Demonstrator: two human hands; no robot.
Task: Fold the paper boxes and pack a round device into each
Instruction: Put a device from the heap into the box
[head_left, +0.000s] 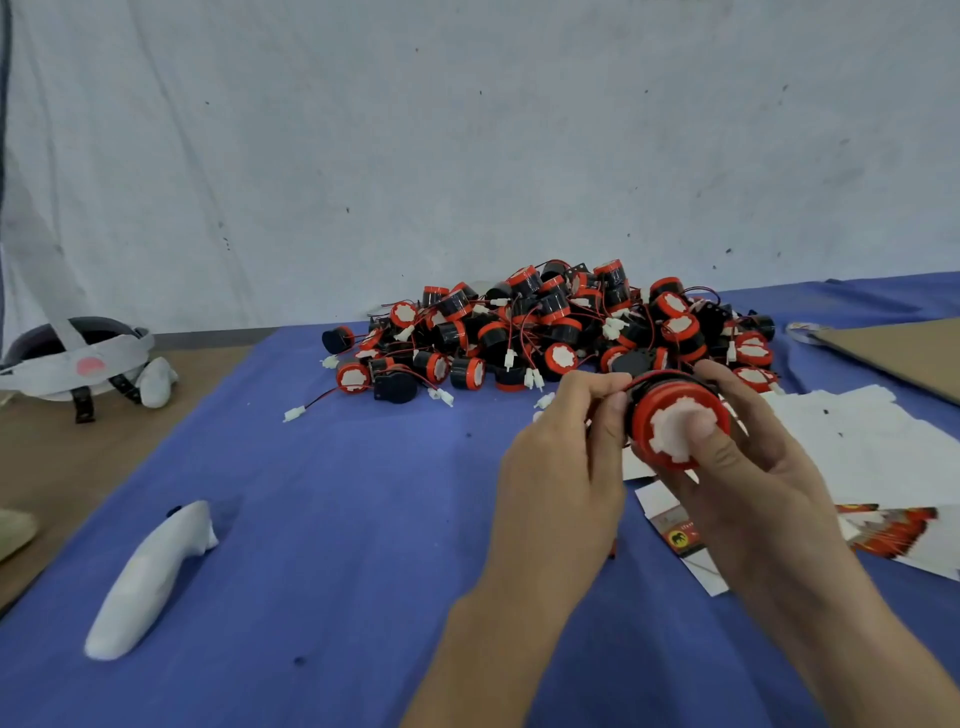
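Right hand (753, 483) grips a round device (662, 431) in the air, fingers curled round the red rim and thumb pressed on the white centre. Left hand (561, 467) pinches its wire (649, 376) at the left edge. Just behind is the pile of devices (545, 327) on the blue cloth (337, 493). Flat paper boxes (857, 441) lie under the hands and to their right. A white wrapped object (150, 577) lies far left.

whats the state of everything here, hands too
device, held above the cloth, white face to the camera, not boxed
right hand, grips the device, thumb on its white face
left hand, pinches the device's wire
pile, loose heap, wires tangled
boxes, flat, unfolded
controller, lying on the cloth, untouched
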